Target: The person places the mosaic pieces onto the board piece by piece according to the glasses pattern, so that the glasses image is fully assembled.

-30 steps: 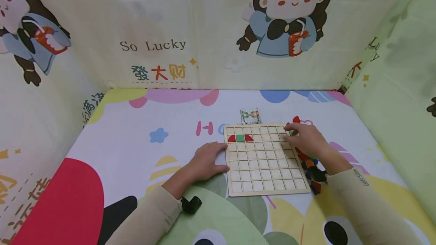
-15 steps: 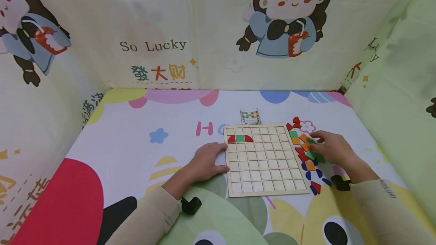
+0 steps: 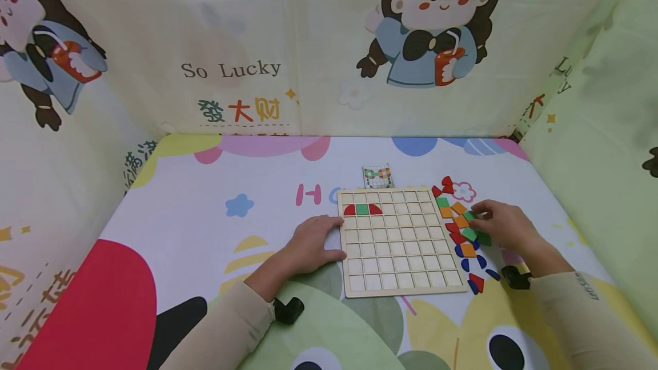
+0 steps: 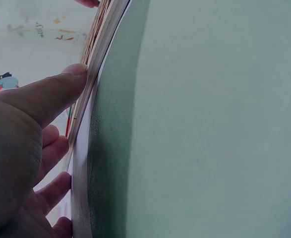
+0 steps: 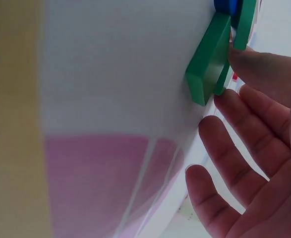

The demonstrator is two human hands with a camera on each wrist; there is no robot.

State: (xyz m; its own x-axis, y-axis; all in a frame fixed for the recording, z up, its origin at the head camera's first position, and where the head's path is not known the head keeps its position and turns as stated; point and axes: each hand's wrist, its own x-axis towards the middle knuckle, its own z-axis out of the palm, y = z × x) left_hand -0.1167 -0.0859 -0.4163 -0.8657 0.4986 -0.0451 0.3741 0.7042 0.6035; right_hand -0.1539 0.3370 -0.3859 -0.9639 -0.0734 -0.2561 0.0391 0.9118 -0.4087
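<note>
My left hand (image 3: 311,242) rests at the left edge of a wooden grid board (image 3: 403,290); its thumb and fingertips touch that edge in the left wrist view. Two red quarter-round pieces, such as the left one (image 3: 350,209), sit in the board with a green square (image 3: 362,209) between them. To the right of the board, my right hand (image 3: 506,226) pinches a small green block (image 3: 468,216) between thumb and fingertip, among the loose pieces. Just beside it in the right wrist view lies a larger green block (image 5: 209,62), with the other fingers spread below.
Loose orange squares (image 3: 458,208), red pieces (image 3: 447,184) and blue half-rounds (image 3: 481,261) lie along the board's right side. A small pattern card (image 3: 377,176) is behind the board. Printed cloth walls (image 3: 319,44) enclose the table's back and sides.
My right hand has moved from the board's upper right corner to the right, over the loose pieces, and its fingers have come together at a green block. The left hand has stayed still.
</note>
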